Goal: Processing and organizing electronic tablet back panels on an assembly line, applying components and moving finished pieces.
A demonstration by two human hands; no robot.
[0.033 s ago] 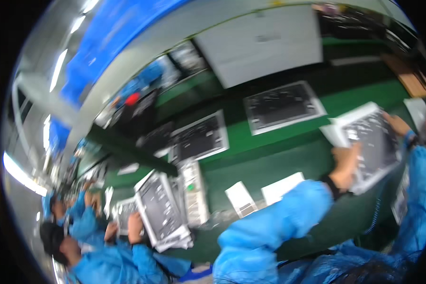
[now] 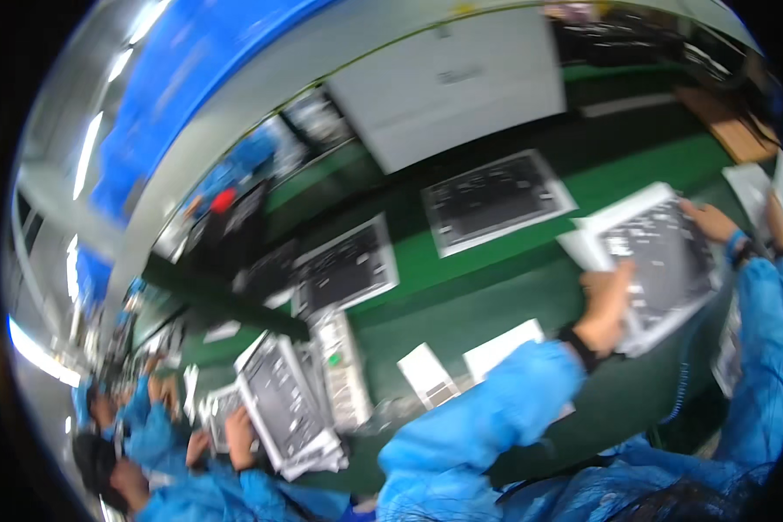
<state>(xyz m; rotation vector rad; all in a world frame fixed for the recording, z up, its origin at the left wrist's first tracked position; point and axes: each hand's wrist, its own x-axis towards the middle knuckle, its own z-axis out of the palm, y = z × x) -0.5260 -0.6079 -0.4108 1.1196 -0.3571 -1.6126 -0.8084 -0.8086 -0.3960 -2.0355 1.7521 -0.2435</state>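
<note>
Between my two hands I hold a stack of flat black panels (image 2: 670, 261) with white borders and small white marks, tilted over the bench. My left hand (image 2: 605, 304), with a dark cuff, grips its left edge. My right hand (image 2: 713, 224) holds the upper right edge, fingers partly hidden by the panels. A white sheet sticks out at the stack's upper left. Beyond it, a similar black panel (image 2: 496, 198) lies flat on the green bench. Another panel (image 2: 346, 265) lies farther left. Two white cards, one a pale card (image 2: 428, 374), lie left of my left forearm.
At the left, a co-worker (image 2: 174, 478) in blue holds a stack of similar panels (image 2: 280, 396). A long pale strip-shaped pack (image 2: 341, 370) lies beside it. A large white board (image 2: 452, 96) stands behind the bench. Another person's hand (image 2: 776, 222) shows at the far right.
The whole view has shifted slightly, so the scene sits a little farther left. Both hands keep hold of the stack of panels.
</note>
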